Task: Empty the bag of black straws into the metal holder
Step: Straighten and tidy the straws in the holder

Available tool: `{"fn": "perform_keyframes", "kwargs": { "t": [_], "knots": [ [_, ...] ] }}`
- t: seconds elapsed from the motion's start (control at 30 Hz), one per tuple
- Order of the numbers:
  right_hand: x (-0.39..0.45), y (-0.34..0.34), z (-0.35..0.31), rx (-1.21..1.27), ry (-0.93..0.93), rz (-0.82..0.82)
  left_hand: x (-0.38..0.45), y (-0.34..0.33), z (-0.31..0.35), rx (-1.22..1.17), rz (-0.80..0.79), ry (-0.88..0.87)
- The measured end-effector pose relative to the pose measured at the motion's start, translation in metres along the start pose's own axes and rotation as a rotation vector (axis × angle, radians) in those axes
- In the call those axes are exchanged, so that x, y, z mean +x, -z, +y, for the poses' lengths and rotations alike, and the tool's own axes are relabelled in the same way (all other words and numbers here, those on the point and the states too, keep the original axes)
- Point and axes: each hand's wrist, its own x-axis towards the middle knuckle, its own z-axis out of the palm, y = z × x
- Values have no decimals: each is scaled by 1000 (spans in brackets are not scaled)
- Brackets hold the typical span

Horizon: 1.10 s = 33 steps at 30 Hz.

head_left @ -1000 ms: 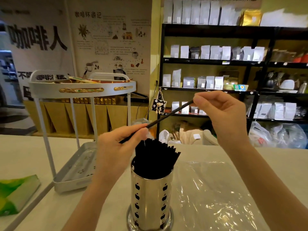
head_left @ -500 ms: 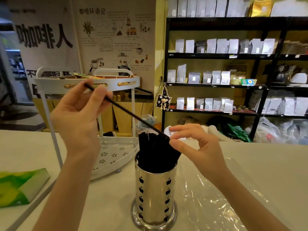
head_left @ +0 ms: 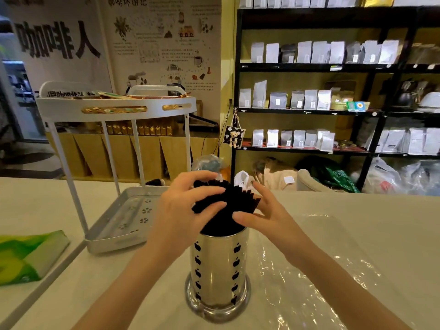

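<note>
A shiny metal holder (head_left: pixel 217 270) with apple-shaped cut-outs stands upright on the white counter in front of me. A thick bunch of black straws (head_left: pixel 232 206) sticks out of its top, fanned out. My left hand (head_left: pixel 183 210) lies over the left side of the bunch, fingers spread across the straw tips. My right hand (head_left: pixel 264 215) touches the right side of the bunch, thumb and fingers against the straws. The clear plastic bag (head_left: pixel 316 265) lies flat and crumpled on the counter to the right of the holder.
A white two-tier rack (head_left: pixel 114 236) stands to the left, close behind the holder. A green packet (head_left: pixel 26 256) lies at the counter's left edge. Dark shelves (head_left: pixel 309 108) with pouches fill the back right.
A single straw was held between both hands, lifted at its left end, and lowered into the holder. Both hands have come down onto the bunch of straws.
</note>
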Motion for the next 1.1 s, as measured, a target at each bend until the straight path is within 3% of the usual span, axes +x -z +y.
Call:
{"fn": "perform_keyframes", "kwargs": {
  "t": [0.1,0.23,0.4,0.53,0.63,0.87,1.1],
  "knots": [
    [6,-1,7,11,-42,-84,-3,1,-8,-36,12,27],
    [15,-1,7,1,-62,-164,4,9,-13,-395,-99,256],
    [23,-2,0,-35,-48,-338,5,5,-26,-507,-447,572],
    [25,-5,-9,-101,-11,-372,7,6,-29,-518,-740,598],
    [27,-3,-15,-131,14,-372,13,11,-29,-530,-837,569],
    [23,-17,-33,-209,212,-351,22,4,-11,-462,-709,370],
    [17,-16,-37,-191,314,-313,18,4,2,-487,-501,330]
  ]
}}
